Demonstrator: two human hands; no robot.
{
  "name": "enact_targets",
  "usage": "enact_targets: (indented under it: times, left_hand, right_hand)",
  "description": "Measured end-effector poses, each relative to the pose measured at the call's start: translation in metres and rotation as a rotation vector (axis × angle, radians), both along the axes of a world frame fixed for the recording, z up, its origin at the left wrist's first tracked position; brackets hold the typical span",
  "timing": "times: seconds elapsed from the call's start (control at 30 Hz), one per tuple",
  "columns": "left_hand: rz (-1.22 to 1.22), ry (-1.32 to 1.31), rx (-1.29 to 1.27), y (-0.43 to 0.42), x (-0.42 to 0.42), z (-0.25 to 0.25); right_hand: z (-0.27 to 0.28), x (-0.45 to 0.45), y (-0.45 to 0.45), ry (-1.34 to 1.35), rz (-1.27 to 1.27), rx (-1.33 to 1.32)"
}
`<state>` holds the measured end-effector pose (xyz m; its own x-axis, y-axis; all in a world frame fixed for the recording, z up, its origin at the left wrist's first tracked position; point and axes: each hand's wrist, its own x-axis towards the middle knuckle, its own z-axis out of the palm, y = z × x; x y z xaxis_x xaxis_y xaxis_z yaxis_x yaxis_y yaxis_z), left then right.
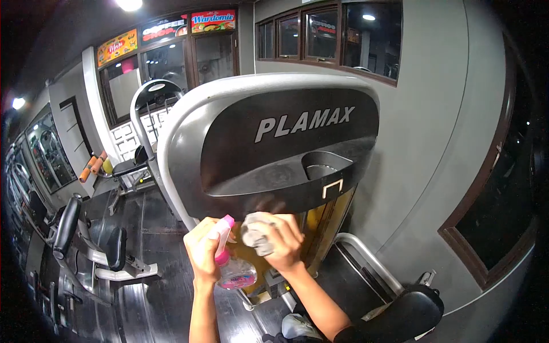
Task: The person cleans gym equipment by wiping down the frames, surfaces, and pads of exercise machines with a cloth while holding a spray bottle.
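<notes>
My left hand (203,247) is wrapped round the neck of a clear spray bottle (237,274) that has a pink and white trigger head. In my right hand (280,243) is a crumpled pale grey cloth (257,233), bunched in the fingers and slightly blurred. Both hands are side by side, the cloth close to the nozzle. Just beyond them stands the gym machine's dark upper panel (240,128), lettered PLAMAX, with a silver frame and a moulded cup recess (323,166). Whether the cloth touches the panel's lower edge I cannot tell.
A black padded seat (414,311) stands at lower right beside a curved silver tube (372,266). Another bench machine (117,248) is on the left, over dark flooring (163,297). A grey wall (429,131) rises on the right.
</notes>
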<state>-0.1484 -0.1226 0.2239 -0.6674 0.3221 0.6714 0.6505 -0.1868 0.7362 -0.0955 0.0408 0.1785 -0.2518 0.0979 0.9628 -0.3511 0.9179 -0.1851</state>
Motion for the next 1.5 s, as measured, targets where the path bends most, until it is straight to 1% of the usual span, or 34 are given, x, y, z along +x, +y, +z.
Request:
enact_targets:
  times: [0.03, 0.13, 0.2, 0.27, 0.3, 0.4, 0.47, 0.53, 0.57, 0.6, 0.67, 0.73, 0.77, 0.8, 0.87, 0.9, 0.93, 0.97, 1.0, 1.07, 1.1, 1.13, 1.17, 1.2, 1.23, 1.27, 1.3, 1.33, 1.37, 1.4, 1.47, 1.5]
  left_hand:
    - [-0.001, -0.073, -0.007, -0.002, 0.003, -0.003]
    - [-0.003, -0.154, 0.022, -0.009, 0.002, -0.011]
    - [0.028, -0.178, 0.020, -0.011, 0.005, -0.008]
    - [-0.008, -0.181, 0.011, -0.012, 0.002, -0.011]
    - [0.008, -0.172, -0.035, -0.012, 0.003, -0.007]
    - [0.022, -0.156, -0.065, -0.006, -0.006, -0.010]
    - [0.029, -0.206, -0.089, -0.004, -0.006, -0.008]
    - [-0.029, -0.161, 0.020, -0.005, -0.009, -0.014]
    - [-0.024, -0.165, 0.020, -0.006, -0.009, -0.016]
    - [-0.009, -0.150, 0.056, -0.009, -0.010, -0.016]
    - [0.014, -0.136, 0.089, -0.016, -0.012, -0.015]
    - [-0.046, -0.173, 0.134, -0.028, -0.017, -0.010]
    - [-0.096, -0.239, 0.148, -0.033, -0.020, -0.009]
    - [-0.094, -0.233, 0.142, -0.038, -0.025, -0.007]
    - [-0.111, -0.155, 0.078, -0.046, -0.036, -0.005]
    - [-0.088, -0.091, 0.019, -0.048, -0.039, 0.003]
    - [-0.093, -0.097, 0.019, -0.048, -0.044, 0.006]
    - [-0.081, -0.039, 0.003, -0.044, -0.047, 0.007]
    - [-0.072, 0.020, -0.011, -0.043, -0.051, 0.009]
    - [-0.076, 0.010, -0.025, -0.042, -0.054, 0.017]
    - [-0.067, 0.068, -0.038, -0.042, -0.056, 0.023]
    - [-0.059, 0.125, -0.051, -0.042, -0.057, 0.027]
    - [-0.062, 0.065, 0.001, -0.039, -0.055, 0.026]
    - [-0.075, 0.067, -0.003, -0.039, -0.055, 0.028]
    - [-0.067, 0.094, -0.022, -0.039, -0.057, 0.031]
    - [-0.058, 0.118, -0.039, -0.041, -0.058, 0.033]
    - [-0.068, 0.112, -0.062, -0.042, -0.059, 0.035]
    - [-0.082, 0.110, -0.057, -0.043, -0.062, 0.036]
    - [-0.125, 0.104, -0.099, -0.046, -0.066, 0.037]
    - [-0.169, 0.102, -0.141, -0.048, -0.069, 0.038]
    - [-0.210, 0.135, -0.145, -0.053, -0.077, 0.044]
    - [-0.230, 0.150, -0.165, -0.054, -0.079, 0.050]
  right_hand:
    - [-0.001, 0.000, -0.001, -0.005, 0.006, -0.004]
    - [0.007, 0.010, 0.012, 0.038, -0.075, -0.035]
    - [0.010, 0.016, 0.027, 0.119, -0.122, -0.255]
    - [0.017, 0.027, 0.040, 0.169, -0.289, -0.336]
    - [0.016, 0.029, 0.043, 0.158, -0.245, -0.391]
    - [0.018, 0.024, 0.036, 0.102, -0.185, -0.334]
    - [0.027, 0.019, 0.023, 0.110, -0.169, -0.293]
    - [0.031, 0.013, 0.008, 0.077, -0.130, -0.263]
    - [0.034, 0.010, -0.003, 0.029, -0.110, -0.221]
    - [0.030, 0.002, -0.010, -0.012, -0.116, -0.096]
    - [0.031, -0.012, -0.038, -0.026, 0.015, 0.005]
    - [0.025, -0.018, -0.047, -0.065, 0.010, 0.068]
    - [0.024, -0.014, -0.039, -0.072, 0.010, 0.076]
    - [0.023, -0.009, -0.028, -0.039, -0.028, 0.127]
    - [0.021, 0.004, -0.005, 0.048, -0.137, 0.091]
    - [0.020, 0.005, 0.003, 0.121, -0.166, -0.029]
    - [0.020, 0.003, 0.007, 0.193, -0.197, -0.147]
    - [0.018, 0.004, 0.009, 0.202, -0.180, -0.227]
    - [0.019, 0.004, 0.004, 0.202, -0.189, -0.230]
    - [0.020, 0.004, -0.011, 0.030, -0.147, 0.049]
    - [0.026, -0.002, -0.020, -0.001, -0.096, 0.130]
    - [0.034, -0.002, -0.027, -0.068, -0.035, 0.134]
    - [0.039, -0.003, -0.024, -0.065, -0.031, 0.124]
    - [0.043, -0.001, -0.019, -0.061, -0.029, 0.113]
    - [0.045, 0.008, -0.010, -0.104, -0.096, 0.072]
    - [0.056, 0.013, -0.002, -0.062, -0.154, 0.019]
    - [0.065, 0.020, 0.006, -0.056, -0.167, -0.113]
    - [0.084, 0.022, 0.012, -0.071, -0.201, -0.169]
    - [0.100, 0.018, 0.015, -0.111, -0.180, -0.235]
    - [0.114, 0.018, 0.016, -0.228, -0.144, -0.249]
    - [0.136, 0.006, 0.010, -0.417, -0.134, -0.092]
    - [0.146, 0.000, 0.002, -0.564, -0.083, -0.144]
